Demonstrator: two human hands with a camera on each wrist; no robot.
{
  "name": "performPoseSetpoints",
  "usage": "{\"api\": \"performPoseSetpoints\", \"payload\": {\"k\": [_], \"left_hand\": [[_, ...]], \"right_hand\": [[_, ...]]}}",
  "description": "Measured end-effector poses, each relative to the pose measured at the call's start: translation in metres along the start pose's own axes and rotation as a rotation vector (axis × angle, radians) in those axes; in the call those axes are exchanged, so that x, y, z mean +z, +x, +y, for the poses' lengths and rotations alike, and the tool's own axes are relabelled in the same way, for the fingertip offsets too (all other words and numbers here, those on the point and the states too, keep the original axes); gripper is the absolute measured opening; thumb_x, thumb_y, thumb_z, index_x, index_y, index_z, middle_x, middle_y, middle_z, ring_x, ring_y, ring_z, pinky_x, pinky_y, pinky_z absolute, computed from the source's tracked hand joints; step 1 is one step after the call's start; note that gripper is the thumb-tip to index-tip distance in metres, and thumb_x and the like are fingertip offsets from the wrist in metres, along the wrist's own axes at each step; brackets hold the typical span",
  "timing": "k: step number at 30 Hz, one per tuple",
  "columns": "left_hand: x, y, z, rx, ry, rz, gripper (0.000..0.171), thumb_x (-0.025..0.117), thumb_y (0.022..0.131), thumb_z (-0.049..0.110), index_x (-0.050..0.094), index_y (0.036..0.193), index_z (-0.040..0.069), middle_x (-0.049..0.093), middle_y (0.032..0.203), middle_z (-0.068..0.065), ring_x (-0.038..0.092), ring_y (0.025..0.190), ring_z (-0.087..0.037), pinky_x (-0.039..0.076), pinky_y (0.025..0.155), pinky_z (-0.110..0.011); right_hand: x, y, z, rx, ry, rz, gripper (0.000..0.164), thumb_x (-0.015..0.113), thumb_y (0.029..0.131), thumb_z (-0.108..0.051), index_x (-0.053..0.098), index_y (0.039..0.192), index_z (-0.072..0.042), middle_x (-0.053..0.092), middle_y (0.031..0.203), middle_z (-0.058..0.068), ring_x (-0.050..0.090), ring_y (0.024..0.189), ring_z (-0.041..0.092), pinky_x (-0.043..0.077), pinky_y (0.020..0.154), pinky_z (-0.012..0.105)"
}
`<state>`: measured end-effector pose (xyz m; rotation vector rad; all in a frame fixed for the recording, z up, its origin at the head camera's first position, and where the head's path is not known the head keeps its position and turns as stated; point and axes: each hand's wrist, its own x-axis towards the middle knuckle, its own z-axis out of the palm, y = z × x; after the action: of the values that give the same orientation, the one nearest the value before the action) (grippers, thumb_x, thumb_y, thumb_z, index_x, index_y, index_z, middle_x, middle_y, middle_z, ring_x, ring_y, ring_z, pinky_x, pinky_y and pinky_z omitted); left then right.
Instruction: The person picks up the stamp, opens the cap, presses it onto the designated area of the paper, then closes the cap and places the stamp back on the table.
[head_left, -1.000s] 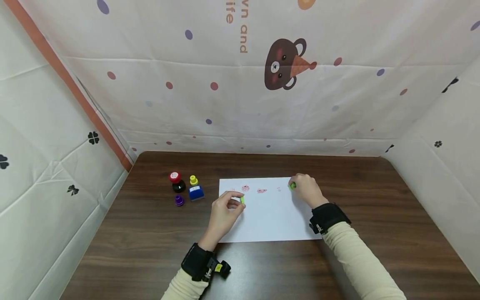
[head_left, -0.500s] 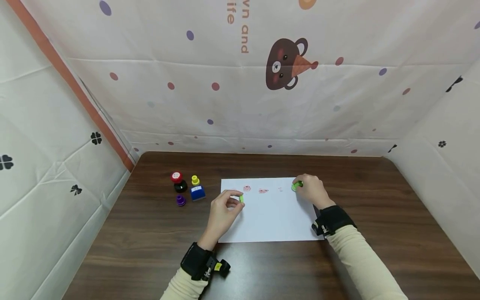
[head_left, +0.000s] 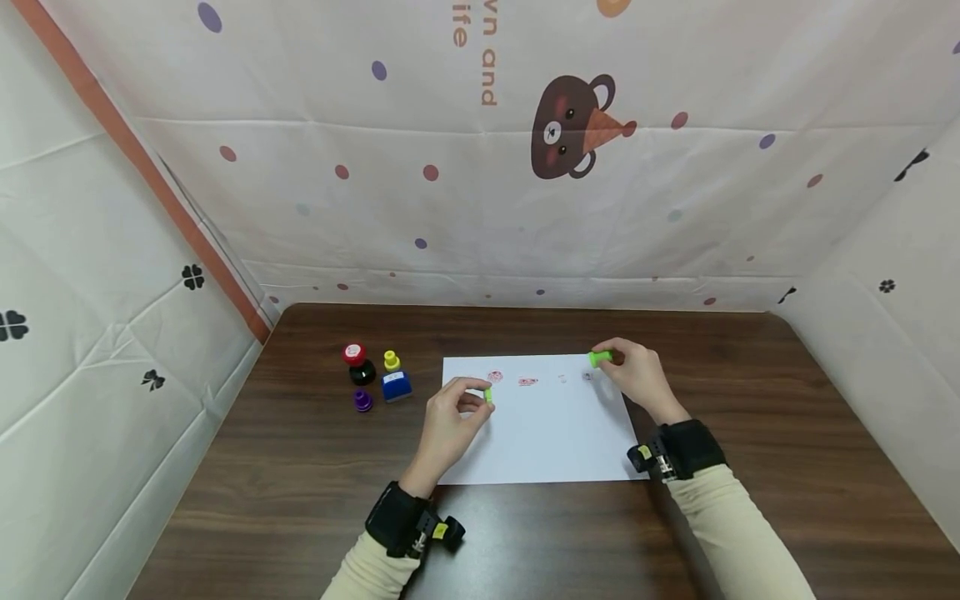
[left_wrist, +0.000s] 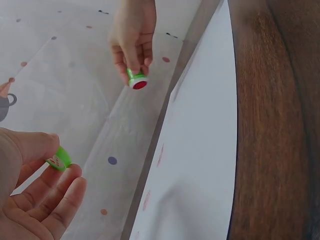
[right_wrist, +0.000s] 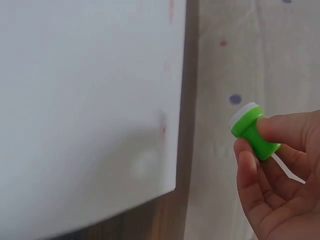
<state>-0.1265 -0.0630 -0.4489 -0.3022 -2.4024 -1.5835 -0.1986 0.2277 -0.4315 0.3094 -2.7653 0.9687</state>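
Observation:
My right hand (head_left: 639,379) pinches a green toy stamp (right_wrist: 255,135) between thumb and fingers. It is raised above the far right corner of a white sheet of paper (head_left: 547,437). The stamp's red face shows in the left wrist view. Between the thumb and fingers of my left hand (head_left: 448,425) is a small green cap (left_wrist: 60,159), held over the sheet's left side. Along the sheet's far edge runs a row of prints: a round red print (head_left: 495,377), a wide red print (head_left: 528,382), a faint print and a small dark print (head_left: 587,377).
Left of the paper stand a red-topped dark stamp (head_left: 358,367), a purple stamp (head_left: 363,402), a yellow stamp top (head_left: 392,361) and a blue piece (head_left: 396,386). The brown wooden table (head_left: 300,492) meets patterned cloth (head_left: 480,250) at the back and sides.
The right hand has lifted the stamp off the paper and tipped it, moving slightly right. A small dark print now shows where the stamp was. My left hand stays nearly still with the cap.

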Motion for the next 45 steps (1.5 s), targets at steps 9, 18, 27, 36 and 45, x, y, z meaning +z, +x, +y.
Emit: {"api": "performPoseSetpoints", "payload": {"k": [9, 18, 27, 36, 45], "left_hand": [[0.007, -0.001, 0.005, 0.058, -0.019, -0.005, 0.024, 0.071, 0.077, 0.003, 0.065, 0.101, 0.006, 0.064, 0.096, -0.003, 0.063, 0.075, -0.009, 0.055, 0.067, -0.019], [0.017, 0.000, 0.012, 0.056, -0.052, -0.016, 0.026, 0.073, 0.076, 0.002, 0.065, 0.100, 0.007, 0.063, 0.094, -0.005, 0.064, 0.077, -0.010, 0.054, 0.068, -0.017], [0.022, -0.001, 0.016, 0.063, -0.081, -0.025, 0.026, 0.072, 0.076, 0.002, 0.065, 0.100, 0.007, 0.063, 0.096, -0.006, 0.065, 0.078, -0.012, 0.054, 0.069, -0.017], [0.024, -0.002, 0.016, 0.077, -0.073, -0.026, 0.026, 0.073, 0.076, 0.004, 0.065, 0.100, 0.008, 0.064, 0.096, -0.006, 0.065, 0.077, -0.011, 0.054, 0.069, -0.017], [0.025, -0.003, 0.015, 0.082, -0.085, -0.020, 0.025, 0.073, 0.076, 0.004, 0.065, 0.099, 0.009, 0.064, 0.094, -0.004, 0.065, 0.076, -0.011, 0.054, 0.068, -0.017]], "right_hand": [[0.007, -0.012, -0.024, 0.017, 0.117, -0.011, 0.020, 0.065, 0.083, -0.006, 0.065, 0.103, -0.009, 0.067, 0.097, 0.014, 0.059, 0.078, 0.023, 0.046, 0.057, 0.024], [0.027, -0.030, -0.056, 0.057, 0.298, -0.116, 0.018, 0.065, 0.084, -0.010, 0.065, 0.101, -0.013, 0.064, 0.096, 0.006, 0.052, 0.075, 0.018, 0.044, 0.058, 0.021], [0.041, -0.040, -0.075, 0.047, 0.411, -0.159, 0.019, 0.066, 0.083, -0.009, 0.065, 0.102, -0.014, 0.065, 0.091, 0.002, 0.057, 0.073, 0.014, 0.047, 0.055, 0.022], [0.049, -0.045, -0.083, 0.049, 0.443, -0.177, 0.019, 0.067, 0.084, -0.010, 0.065, 0.102, -0.013, 0.065, 0.095, 0.004, 0.058, 0.076, 0.013, 0.049, 0.060, 0.020], [0.037, -0.051, -0.110, 0.093, 0.446, -0.174, 0.017, 0.065, 0.083, -0.002, 0.063, 0.100, -0.003, 0.063, 0.094, 0.010, 0.057, 0.077, 0.016, 0.047, 0.061, 0.019]]}}
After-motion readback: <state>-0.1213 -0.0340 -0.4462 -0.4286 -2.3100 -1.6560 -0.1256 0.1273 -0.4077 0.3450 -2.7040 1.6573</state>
